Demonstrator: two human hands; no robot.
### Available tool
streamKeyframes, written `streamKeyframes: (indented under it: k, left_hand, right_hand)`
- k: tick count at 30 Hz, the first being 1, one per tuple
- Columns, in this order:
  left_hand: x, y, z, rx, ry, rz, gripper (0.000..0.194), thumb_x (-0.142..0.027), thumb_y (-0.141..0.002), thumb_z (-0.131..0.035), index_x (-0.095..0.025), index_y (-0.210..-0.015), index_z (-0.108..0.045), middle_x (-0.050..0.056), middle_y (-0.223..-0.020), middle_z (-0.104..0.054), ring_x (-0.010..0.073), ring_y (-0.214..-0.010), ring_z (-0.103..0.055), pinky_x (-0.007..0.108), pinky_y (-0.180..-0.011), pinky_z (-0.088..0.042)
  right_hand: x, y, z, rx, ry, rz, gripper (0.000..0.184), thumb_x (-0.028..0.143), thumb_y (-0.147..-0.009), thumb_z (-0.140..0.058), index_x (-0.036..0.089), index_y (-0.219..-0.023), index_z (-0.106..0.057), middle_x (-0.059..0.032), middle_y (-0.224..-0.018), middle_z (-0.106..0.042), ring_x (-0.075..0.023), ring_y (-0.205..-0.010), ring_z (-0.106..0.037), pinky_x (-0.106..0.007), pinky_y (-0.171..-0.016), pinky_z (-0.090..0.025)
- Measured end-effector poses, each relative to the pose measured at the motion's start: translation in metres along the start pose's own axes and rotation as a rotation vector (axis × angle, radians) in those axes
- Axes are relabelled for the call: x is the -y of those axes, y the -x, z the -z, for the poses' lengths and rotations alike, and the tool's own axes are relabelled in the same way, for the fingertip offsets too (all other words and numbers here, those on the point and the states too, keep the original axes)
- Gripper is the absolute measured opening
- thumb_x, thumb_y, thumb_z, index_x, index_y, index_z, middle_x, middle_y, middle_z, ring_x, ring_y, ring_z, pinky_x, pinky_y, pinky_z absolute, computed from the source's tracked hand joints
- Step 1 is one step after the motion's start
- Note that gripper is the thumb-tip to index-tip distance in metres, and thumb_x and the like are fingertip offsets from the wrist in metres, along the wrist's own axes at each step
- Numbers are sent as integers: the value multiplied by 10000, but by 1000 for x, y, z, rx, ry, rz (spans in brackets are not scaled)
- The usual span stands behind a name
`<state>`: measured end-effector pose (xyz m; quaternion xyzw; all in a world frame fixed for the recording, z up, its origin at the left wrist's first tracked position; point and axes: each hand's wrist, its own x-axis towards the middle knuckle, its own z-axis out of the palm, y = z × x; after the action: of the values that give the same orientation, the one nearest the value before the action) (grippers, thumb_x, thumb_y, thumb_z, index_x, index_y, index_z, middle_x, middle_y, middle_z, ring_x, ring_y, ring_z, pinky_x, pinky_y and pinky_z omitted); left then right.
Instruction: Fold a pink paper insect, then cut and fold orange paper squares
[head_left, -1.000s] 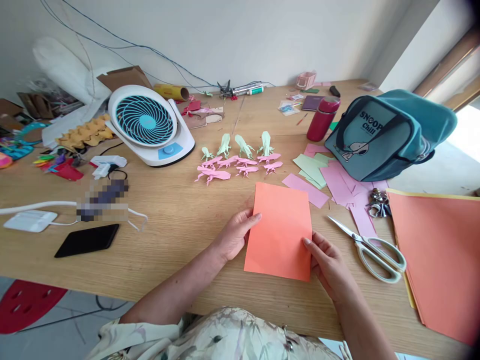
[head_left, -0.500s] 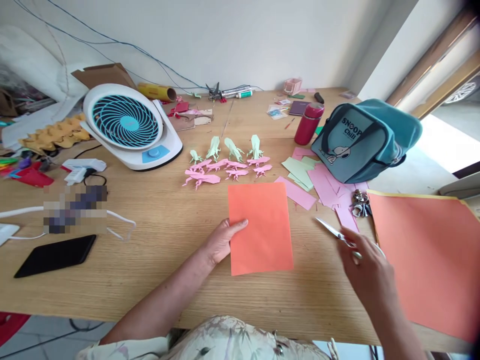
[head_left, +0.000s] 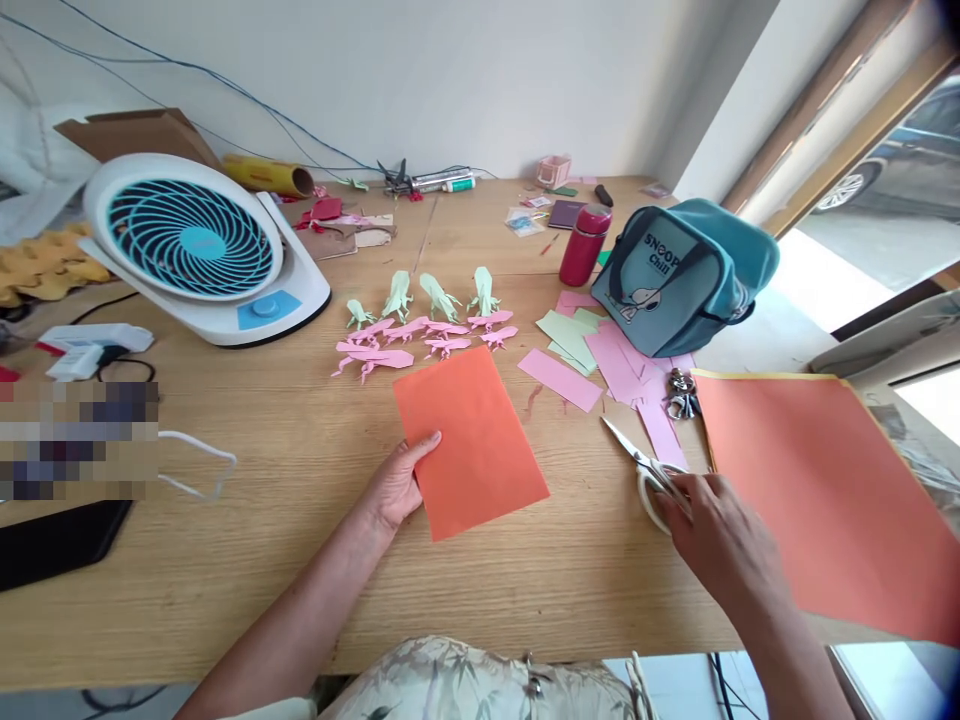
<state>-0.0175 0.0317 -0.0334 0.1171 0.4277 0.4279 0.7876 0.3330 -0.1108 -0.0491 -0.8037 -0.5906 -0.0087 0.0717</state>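
My left hand (head_left: 399,482) pinches the left edge of an orange sheet of paper (head_left: 480,455), thumb on top and fingers underneath. The sheet tilts just above the table in front of me. On the right, my right hand (head_left: 721,535) has its fingers closed around the pale handles of a pair of scissors (head_left: 634,456). The blades point away to the upper left, apparently together. Part of the handles is covered by my fingers. Beyond the sheet stand several pink folded paper insects (head_left: 386,357) and several light green ones (head_left: 439,297).
A white fan (head_left: 195,240) sits at the left, near a black phone (head_left: 64,540). Pink and green paper pieces (head_left: 622,365) lie beside a teal bag (head_left: 667,285) and a red bottle (head_left: 585,245). At the right is a stack of large orange sheets (head_left: 810,480).
My right hand has let go of the orange sheet, moved right and taken hold of the scissors' handles. My left hand keeps the sheet, now turned and tilted. The view has shifted right.
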Motion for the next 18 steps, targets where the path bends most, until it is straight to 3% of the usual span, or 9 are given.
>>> streamKeyframes:
  k: [2,8,12,15,18]
  left_hand:
    - [-1,0,1,-5,10,-7,251,-98,-878,-619,-129,-1118,-683,97,-1078,-755,222,-977,-728,397,-975,-559]
    - [-3,0,3,-9,63,20,337,-142,-891,-620,-116,-1228,-623,103,-1109,-743,224,-994,-727,407,-1004,-544]
    - [-2,1,2,-26,134,11,314,-158,-918,-592,-122,-1230,-610,87,-1038,-761,206,-946,-738,397,-1017,-534]
    - [0,0,3,-29,181,14,288,-176,-939,-567,-117,-1218,-608,86,-991,-767,206,-932,-741,397,-1029,-521]
    - [0,-2,6,-17,204,14,299,-195,-939,-571,-112,-1224,-604,89,-996,-764,215,-955,-736,404,-1050,-501]
  right_hand:
    - [12,4,4,32,-149,-23,288,439,-919,-422,208,-945,-591,-95,-890,-661,-242,-703,-613,-343,-605,-428]
    - [63,26,11,290,-1074,-28,404,524,-883,-575,209,-1135,-595,-40,-868,-617,-193,-779,-565,-292,-679,-464]
    - [97,35,13,547,-1524,-89,454,598,-853,-602,191,-1053,-620,-15,-756,-543,-150,-649,-485,-267,-567,-397]
    - [111,41,10,679,-1744,-35,489,650,-890,-504,177,-948,-616,-3,-642,-507,-130,-552,-431,-264,-509,-345]
    - [115,46,7,803,-1802,85,490,630,-925,-457,173,-995,-620,-30,-693,-556,-137,-589,-480,-269,-545,-392]
